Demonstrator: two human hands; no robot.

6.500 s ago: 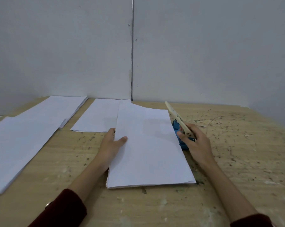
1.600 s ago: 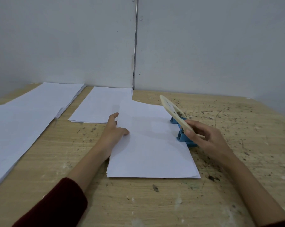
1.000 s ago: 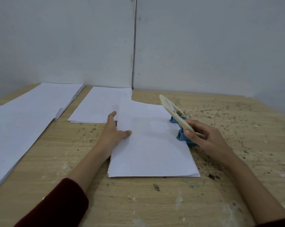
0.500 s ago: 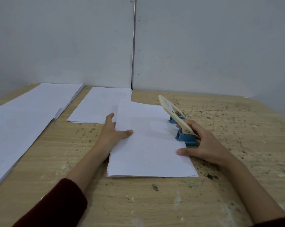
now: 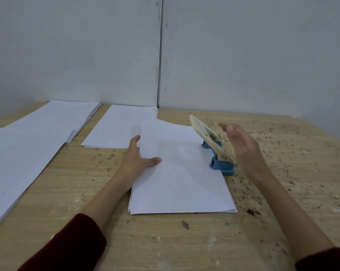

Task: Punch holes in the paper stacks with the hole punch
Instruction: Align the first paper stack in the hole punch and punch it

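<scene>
A stack of white paper (image 5: 181,178) lies in the middle of the wooden table (image 5: 184,241). Its right edge sits in the blue hole punch (image 5: 220,164), whose cream lever (image 5: 206,134) stands raised. My left hand (image 5: 136,159) grips the stack's left edge, thumb on top and fingers at the edge. My right hand (image 5: 241,147) hovers just right of the lever, blurred, fingers spread and holding nothing.
A second paper stack (image 5: 120,128) lies behind the working stack. Two more stacks lie at the left, one at the back (image 5: 54,120) and a large one (image 5: 14,163) reaching the near left edge. Grey wall panels (image 5: 165,51) close the table's back.
My right hand has let go of the punch's lever and base and lifted up beside the lever. The paper stack and my left hand have hardly moved.
</scene>
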